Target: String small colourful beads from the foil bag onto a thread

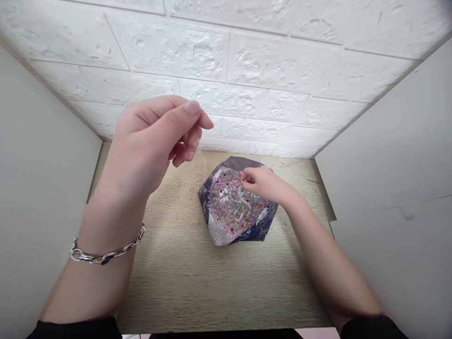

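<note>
My left hand [162, 127] is raised high on the left, thumb pressed against the bent forefinger. Below its fingers hangs a thin pale thread [202, 156], which seems to come from this hand; its upper end is hidden. My right hand [259, 182] is low over the upper right of a heap of small beads [235, 205]. Its fingertips are pinched together; what lies between them is too small to make out. The beads are mostly clear, white and pink, with some red ones. They lie on an opened, shiny dark blue and silver plastic bag [263, 230].
The bag sits on a light wood-grain table [176, 278]. A white brick-pattern wall [254, 103] closes off the back, with a pale panel [42, 179] on the left and another panel [395, 188] on the right. Thin loose strands [307, 179] lie at the back right.
</note>
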{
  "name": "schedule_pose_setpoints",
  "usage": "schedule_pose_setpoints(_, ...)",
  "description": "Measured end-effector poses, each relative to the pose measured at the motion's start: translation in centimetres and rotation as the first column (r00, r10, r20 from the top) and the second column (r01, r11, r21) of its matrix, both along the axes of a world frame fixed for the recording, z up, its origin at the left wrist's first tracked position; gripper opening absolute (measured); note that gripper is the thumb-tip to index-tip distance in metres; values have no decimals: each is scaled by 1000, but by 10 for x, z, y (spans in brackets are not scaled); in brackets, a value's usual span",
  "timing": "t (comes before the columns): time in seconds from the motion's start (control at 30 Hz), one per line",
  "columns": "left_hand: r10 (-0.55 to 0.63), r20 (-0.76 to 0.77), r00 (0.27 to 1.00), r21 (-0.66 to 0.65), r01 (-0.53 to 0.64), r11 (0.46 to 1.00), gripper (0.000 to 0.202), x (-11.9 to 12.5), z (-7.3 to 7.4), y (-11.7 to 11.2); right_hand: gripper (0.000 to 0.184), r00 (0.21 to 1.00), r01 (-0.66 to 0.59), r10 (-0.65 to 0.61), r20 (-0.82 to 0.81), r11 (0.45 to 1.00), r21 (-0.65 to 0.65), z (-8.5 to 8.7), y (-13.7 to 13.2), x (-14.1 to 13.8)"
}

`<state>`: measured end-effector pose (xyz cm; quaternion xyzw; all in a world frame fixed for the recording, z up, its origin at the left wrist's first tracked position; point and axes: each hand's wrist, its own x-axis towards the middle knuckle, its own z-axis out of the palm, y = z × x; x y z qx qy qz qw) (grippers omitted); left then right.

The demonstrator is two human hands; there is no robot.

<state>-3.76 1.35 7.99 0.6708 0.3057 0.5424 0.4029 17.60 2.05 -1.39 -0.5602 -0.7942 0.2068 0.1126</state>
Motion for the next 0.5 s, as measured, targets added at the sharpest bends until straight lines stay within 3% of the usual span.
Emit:
schedule_pose_setpoints(0.1, 39, 95, 995, 1, -39, 999, 19, 1, -1, 0, 10, 996, 45, -46, -75, 999, -8, 4, 1, 7)
schedule_pose_setpoints(0.5, 76, 216, 973, -18, -74, 997, 18, 6, -1, 5, 12, 986, 47, -63, -155, 993, -107, 8, 4, 16)
